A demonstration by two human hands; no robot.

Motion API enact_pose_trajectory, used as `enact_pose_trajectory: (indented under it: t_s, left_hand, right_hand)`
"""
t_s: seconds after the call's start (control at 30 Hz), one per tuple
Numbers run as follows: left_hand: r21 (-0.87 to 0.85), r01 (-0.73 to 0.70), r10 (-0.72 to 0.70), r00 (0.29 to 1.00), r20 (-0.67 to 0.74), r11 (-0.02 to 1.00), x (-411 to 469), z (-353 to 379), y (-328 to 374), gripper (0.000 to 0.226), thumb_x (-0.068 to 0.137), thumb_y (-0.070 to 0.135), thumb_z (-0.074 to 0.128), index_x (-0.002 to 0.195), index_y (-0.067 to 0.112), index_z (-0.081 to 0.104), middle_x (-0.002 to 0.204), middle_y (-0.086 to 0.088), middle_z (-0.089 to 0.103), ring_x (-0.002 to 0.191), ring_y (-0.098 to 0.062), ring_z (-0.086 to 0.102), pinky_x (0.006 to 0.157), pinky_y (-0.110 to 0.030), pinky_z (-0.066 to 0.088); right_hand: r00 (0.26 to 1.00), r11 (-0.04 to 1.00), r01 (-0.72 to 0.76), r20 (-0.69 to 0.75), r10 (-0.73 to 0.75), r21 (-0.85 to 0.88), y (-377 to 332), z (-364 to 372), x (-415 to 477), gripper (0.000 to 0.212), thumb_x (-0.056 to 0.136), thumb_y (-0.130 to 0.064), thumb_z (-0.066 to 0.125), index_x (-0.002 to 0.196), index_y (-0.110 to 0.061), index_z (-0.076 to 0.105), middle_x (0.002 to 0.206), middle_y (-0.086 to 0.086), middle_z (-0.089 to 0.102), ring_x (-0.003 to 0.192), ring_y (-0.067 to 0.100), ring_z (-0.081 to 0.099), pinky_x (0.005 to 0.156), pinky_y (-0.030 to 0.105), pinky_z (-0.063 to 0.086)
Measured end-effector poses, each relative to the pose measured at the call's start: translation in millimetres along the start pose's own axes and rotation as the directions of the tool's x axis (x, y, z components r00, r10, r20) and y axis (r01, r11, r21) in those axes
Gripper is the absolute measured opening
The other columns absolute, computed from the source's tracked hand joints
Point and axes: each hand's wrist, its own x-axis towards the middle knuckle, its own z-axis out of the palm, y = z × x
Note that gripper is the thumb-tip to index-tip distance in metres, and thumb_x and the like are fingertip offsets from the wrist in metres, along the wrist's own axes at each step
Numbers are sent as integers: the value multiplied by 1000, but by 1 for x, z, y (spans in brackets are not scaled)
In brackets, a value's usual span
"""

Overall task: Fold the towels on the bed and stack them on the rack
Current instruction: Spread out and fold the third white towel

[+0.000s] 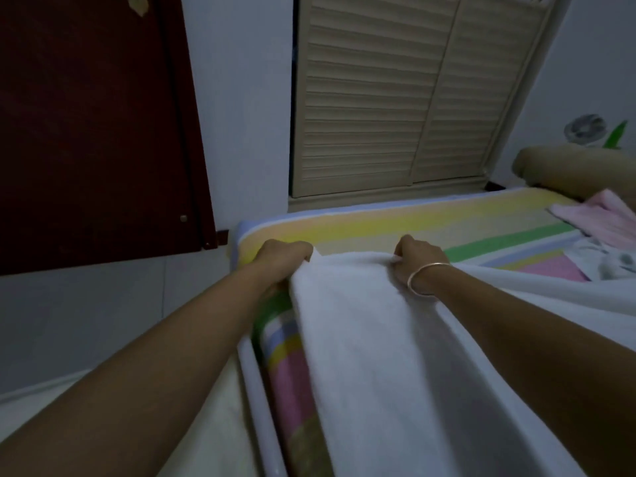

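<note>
A large white towel (364, 339) lies spread over the near corner of the bed (395, 228), which has a sheet striped in several colours. My left hand (282, 258) grips the towel's far left corner, fingers curled round the edge. My right hand (418, 258), a thin bangle on its wrist, pinches the same far edge further right. Both arms are stretched forward over the bed. A pink towel (605, 218) lies crumpled at the far right, with a white patterned cloth (612, 259) in front of it. No rack is in view.
A tan bolster (578, 170) lies along the bed's right end. Louvred wardrobe doors (395, 98) stand behind the bed, a dark red door (93, 125) at the left. Pale floor tiles (113, 311) lie to the left of the bed.
</note>
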Motion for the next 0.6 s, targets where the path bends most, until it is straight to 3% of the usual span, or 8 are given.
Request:
enact_pose_trajectory:
  t_s: [0.07, 0.13, 0.23, 0.3, 0.37, 0.43, 0.53, 0.6]
  left_hand:
    - [-149, 88, -68, 988, 136, 985, 3, -6, -5, 9, 73, 13, 58, 71, 11, 49, 63, -6, 47, 56, -21, 45, 56, -27, 37]
    - [-185, 94, -66, 986, 150, 978, 6, -11, -7, 9, 72, 8, 61, 71, 11, 52, 59, -5, 49, 51, -19, 45, 50, -23, 40]
    - [-192, 45, -39, 999, 34, 980, 26, -26, -11, 27, 65, 9, 72, 91, 2, 65, 90, -14, 66, 79, -28, 65, 70, -34, 58]
    - [-3, -1, 1, 998, -61, 1000, 36, -39, -14, 22, 75, 3, 70, 96, -2, 65, 96, -15, 63, 90, -28, 62, 79, -33, 54]
    - [280, -86, 122, 986, -111, 956, 40, -44, -20, 3, 84, 4, 65, 84, 6, 67, 93, -12, 63, 89, -26, 60, 75, -27, 48]
    - [537, -149, 255, 958, -128, 830, 38, -35, -32, 12, 87, 7, 61, 79, 14, 67, 104, -10, 66, 96, -27, 61, 74, -26, 44]
    - [889, -176, 424, 905, -22, 422, 27, -10, -48, 24, 92, 4, 46, 112, 6, 59, 123, -14, 50, 110, -30, 50, 79, -34, 42]
    - [951, -177, 522, 853, 20, 252, 18, -1, -50, 34, 90, 2, 44, 123, 6, 49, 132, -16, 42, 118, -32, 43, 89, -37, 39]
  right_hand:
    - [999, 999, -16, 37, 15, 32, -5, 9, 3, 28, 87, -25, 53, 113, -14, 51, 110, 12, 62, 102, 33, 58, 76, 31, 41]
    - [998, 995, -60, 29, 58, 74, -8, 13, 8, 27, 86, -26, 52, 111, -15, 51, 109, 12, 63, 100, 33, 57, 78, 33, 43]
    - [984, 979, -174, -15, 176, 110, -17, 8, 15, 32, 84, -23, 53, 113, -11, 53, 110, 14, 62, 102, 35, 57, 80, 34, 45]
    - [968, 968, -224, -85, 235, 116, -27, 4, 18, 35, 85, -21, 55, 117, -7, 52, 113, 17, 60, 106, 36, 57, 84, 35, 46]
    - [971, 973, -174, -137, 196, 154, -40, 8, 17, 32, 86, -18, 55, 116, -8, 52, 116, 16, 58, 108, 36, 55, 86, 36, 45]
    - [994, 974, -62, -79, 81, 219, -51, 18, 13, 31, 83, -17, 57, 114, -12, 55, 120, 14, 55, 110, 34, 54, 89, 34, 43]
    - [998, 941, 46, 27, -58, 336, -51, 26, -3, 46, 83, -15, 59, 128, -17, 51, 136, 12, 43, 117, 31, 51, 100, 34, 41]
    - [991, 886, 104, 25, -129, 453, -45, 18, -25, 60, 84, -11, 60, 140, -15, 40, 146, 13, 32, 129, 30, 43, 109, 33, 33]
